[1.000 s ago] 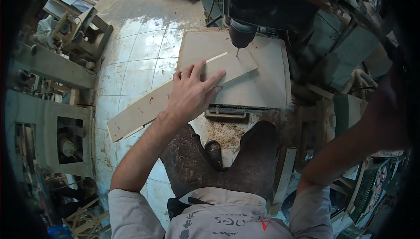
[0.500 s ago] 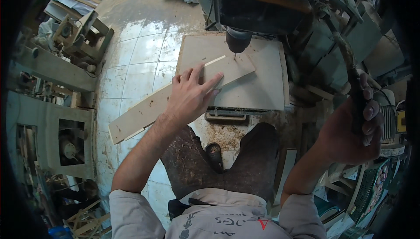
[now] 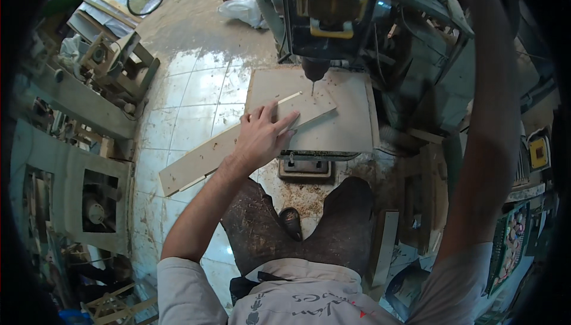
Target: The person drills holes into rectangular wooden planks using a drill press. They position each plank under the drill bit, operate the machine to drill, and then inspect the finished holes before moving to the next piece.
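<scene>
Smooth, dull wood is being shown by the long board [image 3: 202, 158]. A flat, matt face is being shown by the tabletop [image 3: 350, 126]. Dark metal is being seen in the drill chuck [image 3: 314, 70] and in the thin drill bit [image 3: 313, 89]. Red and yellow plastic is being seen on the switch box [image 3: 331, 32]. Light is being bounced back by the shiny floor tiles [image 3: 193, 111], and a patch is being made rough by crumbly wood bits [image 3: 312, 193]. Thin, crinkly plastic is being shown by the bag [image 3: 241, 11], and dusty, matt cloth by the trousers [image 3: 259, 224].
</scene>
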Action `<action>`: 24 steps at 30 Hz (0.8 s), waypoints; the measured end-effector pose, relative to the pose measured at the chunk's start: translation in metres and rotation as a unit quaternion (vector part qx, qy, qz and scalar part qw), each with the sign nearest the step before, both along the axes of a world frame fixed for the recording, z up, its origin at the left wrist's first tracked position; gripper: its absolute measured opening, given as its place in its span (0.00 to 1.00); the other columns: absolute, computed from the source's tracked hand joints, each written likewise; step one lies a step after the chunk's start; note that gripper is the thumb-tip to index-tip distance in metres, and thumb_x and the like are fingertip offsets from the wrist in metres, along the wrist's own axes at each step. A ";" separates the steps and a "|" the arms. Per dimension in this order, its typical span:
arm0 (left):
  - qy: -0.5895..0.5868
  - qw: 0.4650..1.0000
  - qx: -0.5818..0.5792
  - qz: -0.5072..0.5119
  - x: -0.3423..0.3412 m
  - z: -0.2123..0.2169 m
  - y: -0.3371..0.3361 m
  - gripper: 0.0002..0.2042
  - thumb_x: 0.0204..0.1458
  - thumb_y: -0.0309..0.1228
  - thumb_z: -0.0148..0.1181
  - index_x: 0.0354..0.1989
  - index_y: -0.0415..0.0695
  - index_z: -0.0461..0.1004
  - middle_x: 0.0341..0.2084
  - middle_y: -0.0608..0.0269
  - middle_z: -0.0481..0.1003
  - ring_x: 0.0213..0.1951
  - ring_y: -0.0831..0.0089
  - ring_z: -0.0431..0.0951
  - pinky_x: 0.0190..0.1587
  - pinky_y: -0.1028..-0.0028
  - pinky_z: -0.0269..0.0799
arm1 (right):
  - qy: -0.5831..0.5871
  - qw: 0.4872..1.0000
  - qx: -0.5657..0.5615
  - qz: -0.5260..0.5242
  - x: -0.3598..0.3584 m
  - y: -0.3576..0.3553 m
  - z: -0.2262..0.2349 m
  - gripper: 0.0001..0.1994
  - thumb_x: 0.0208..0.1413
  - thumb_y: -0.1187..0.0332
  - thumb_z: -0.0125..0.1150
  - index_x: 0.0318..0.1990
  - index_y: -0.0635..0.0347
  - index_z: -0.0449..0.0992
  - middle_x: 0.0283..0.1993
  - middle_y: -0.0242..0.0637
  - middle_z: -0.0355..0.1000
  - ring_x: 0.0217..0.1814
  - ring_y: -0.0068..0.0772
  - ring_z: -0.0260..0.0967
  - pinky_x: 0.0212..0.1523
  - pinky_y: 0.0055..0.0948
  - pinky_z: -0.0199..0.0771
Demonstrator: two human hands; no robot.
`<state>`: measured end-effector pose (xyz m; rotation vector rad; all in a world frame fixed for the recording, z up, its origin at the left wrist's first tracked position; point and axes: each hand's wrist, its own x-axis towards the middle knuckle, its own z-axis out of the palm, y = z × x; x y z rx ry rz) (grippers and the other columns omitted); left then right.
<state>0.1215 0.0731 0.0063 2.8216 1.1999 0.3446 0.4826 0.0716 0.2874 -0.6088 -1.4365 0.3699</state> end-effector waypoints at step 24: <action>-0.532 0.783 -0.294 -0.135 -0.009 0.057 -0.148 0.24 0.63 0.28 0.52 0.68 0.38 0.59 0.64 0.52 0.62 0.65 0.69 0.62 0.63 0.71 0.60 | 0.113 0.939 -0.293 0.139 -0.197 -0.185 -0.190 0.37 0.52 0.71 0.71 0.66 0.72 0.56 0.60 0.44 0.66 0.62 0.32 0.65 0.56 0.32 0.74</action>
